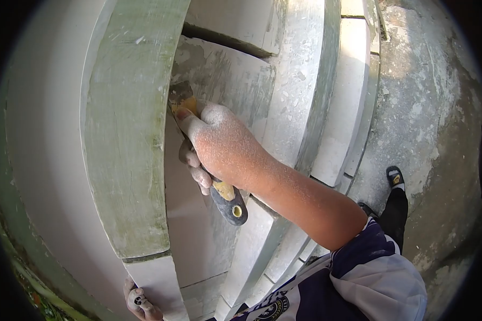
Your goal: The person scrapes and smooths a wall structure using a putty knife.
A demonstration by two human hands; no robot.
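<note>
My right hand [214,134], coated in white dust, is closed round a putty knife [230,206] with a dark and yellow handle. The thumb presses near the blade, and the handle's rounded end with its hanging hole sticks out below the fingers. The dark metal blade [181,92] meets the recessed wall face beside a long greenish-grey ledge [128,128]. At the bottom left, my left hand [140,304], wearing a dark ring, has its fingers curled at the edge of the ledge's white end section [158,281]. Part of this hand is hidden.
Stepped white mouldings [294,80], some with grey patches, run along the right of the ledge. A dark gap [227,40] separates two sections near the top. Worn concrete floor [412,107] lies at the right, with a foot in a sandal [395,176]. Greenery shows at bottom left.
</note>
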